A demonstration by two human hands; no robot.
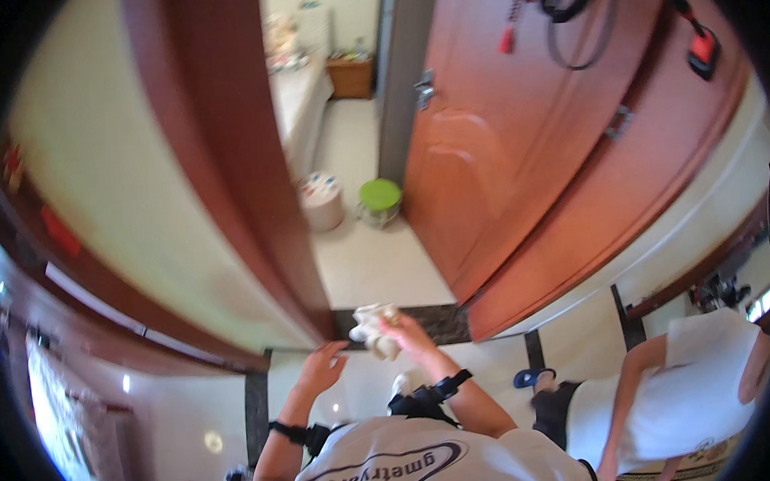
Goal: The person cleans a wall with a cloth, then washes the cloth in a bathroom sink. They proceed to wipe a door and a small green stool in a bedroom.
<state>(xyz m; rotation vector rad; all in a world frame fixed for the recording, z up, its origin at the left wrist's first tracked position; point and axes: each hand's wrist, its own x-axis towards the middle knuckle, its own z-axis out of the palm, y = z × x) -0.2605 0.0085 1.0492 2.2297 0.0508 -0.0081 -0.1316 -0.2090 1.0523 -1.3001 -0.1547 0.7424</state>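
Note:
A crumpled cream-white cloth (373,330) is in my right hand (409,336), whose fingers close on its right side. Its folds hang loosely in front of my body, above the dark door threshold and pale floor. Just left of the cloth, my left hand (321,369) is held with its fingers stretched toward it and nothing visible in them. A small gap seems to lie between those fingertips and the cloth. Both wrists wear black straps.
A reddish-brown door (509,140) stands ajar ahead on the right, beside a brown frame (227,161). Beyond the doorway are a green-topped stool (379,194), a round white stool (322,210) and a bed. Another person (666,391) stands close on my right.

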